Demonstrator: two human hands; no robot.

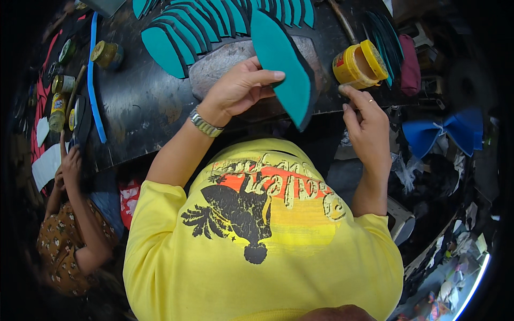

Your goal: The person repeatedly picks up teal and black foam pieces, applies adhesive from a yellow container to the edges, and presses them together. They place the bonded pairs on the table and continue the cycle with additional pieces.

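My left hand (239, 88) grips a curved teal foam piece (284, 64) with a black edge, its thumb lying on the teal face. The piece is held up over a worn grey slab (214, 67) on the dark table. My right hand (368, 120) is at the table's front edge, just below an open yellow jar (357, 67). Its index finger reaches toward the jar and the thumb stands apart, with nothing seen between them. The jar's rim looks smeared. Behind the slab, several matching teal pieces (166, 48) lie overlapped in a row.
A hammer-like wooden handle (342, 20) lies behind the jar, with more teal pieces (381, 43) and a maroon bundle (410, 64) at right. A blue strip (94, 80) and a small jar (107, 55) are at left. Another person's hands (68, 168) work at far left.
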